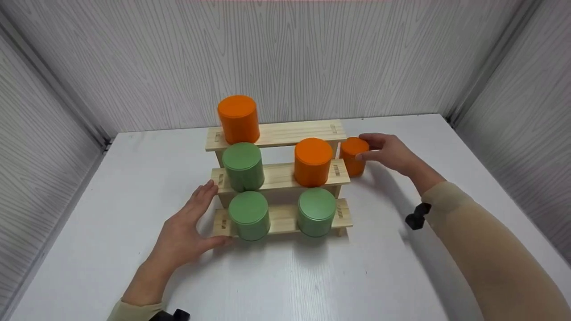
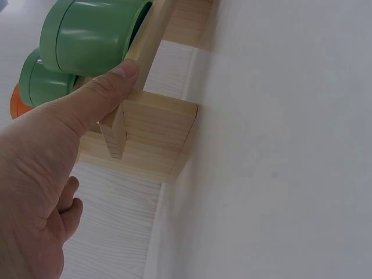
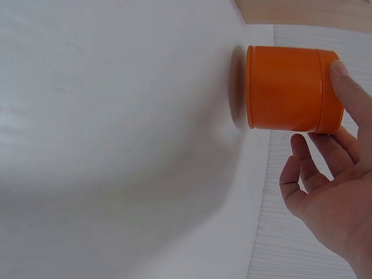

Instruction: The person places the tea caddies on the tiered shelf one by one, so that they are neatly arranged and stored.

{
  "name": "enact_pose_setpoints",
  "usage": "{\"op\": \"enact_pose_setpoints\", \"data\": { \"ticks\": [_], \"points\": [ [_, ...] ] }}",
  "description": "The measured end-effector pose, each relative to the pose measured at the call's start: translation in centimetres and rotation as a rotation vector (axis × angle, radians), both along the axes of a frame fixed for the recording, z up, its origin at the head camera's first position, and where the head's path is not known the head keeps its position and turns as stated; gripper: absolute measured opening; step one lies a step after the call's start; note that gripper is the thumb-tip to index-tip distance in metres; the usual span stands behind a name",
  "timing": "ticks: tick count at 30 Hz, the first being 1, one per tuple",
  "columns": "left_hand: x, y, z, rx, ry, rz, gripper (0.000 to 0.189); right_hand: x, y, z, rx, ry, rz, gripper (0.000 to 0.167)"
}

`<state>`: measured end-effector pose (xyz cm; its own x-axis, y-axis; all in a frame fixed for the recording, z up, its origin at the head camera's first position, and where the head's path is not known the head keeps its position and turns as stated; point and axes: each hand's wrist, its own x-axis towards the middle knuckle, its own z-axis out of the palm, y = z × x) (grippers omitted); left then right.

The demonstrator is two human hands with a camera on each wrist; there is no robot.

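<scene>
Beside the right end of a three-step wooden rack [image 1: 281, 174], my right hand [image 1: 390, 154] grips an orange canister [image 3: 288, 87] by its upper part, thumb on one side and fingers on the other. The canister is upright; a shadow lies by its base, and it seems slightly off the table. My left hand [image 1: 183, 232] is spread at the rack's left end. Its thumb [image 2: 107, 93] touches the front edge of the bottom step, and the fingertips reach the middle step's left end. On the bottom step stand two green canisters, the left one [image 1: 250, 218] nearest my left hand.
Another green canister [image 1: 244, 167] and an orange canister [image 1: 313, 162] stand on the middle step. One more orange canister [image 1: 239, 118] is on the top step's left side. The rack stands on a white table [image 1: 285, 285] enclosed by wood-patterned panels [image 1: 312, 58].
</scene>
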<state>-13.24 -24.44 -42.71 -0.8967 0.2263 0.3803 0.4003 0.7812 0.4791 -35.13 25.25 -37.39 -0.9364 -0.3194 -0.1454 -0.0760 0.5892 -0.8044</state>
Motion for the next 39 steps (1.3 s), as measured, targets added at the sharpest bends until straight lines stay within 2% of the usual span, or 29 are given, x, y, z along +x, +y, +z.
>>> {"op": "enact_pose_setpoints", "data": {
  "ticks": [14,26,39],
  "points": [
    [0.0,0.0,0.0,0.000,-0.029,0.006,0.127,0.6,2.5,2.9,0.018,0.080,-0.016,0.081],
    [0.1,0.1,0.3,-0.008,-0.042,0.005,0.124,1.4,3.6,7.7,0.045,0.169,-0.042,0.081],
    [0.1,0.1,0.3,-0.010,-0.040,0.005,0.123,1.8,3.2,11.8,0.010,0.200,-0.061,0.075]
  ]
}}
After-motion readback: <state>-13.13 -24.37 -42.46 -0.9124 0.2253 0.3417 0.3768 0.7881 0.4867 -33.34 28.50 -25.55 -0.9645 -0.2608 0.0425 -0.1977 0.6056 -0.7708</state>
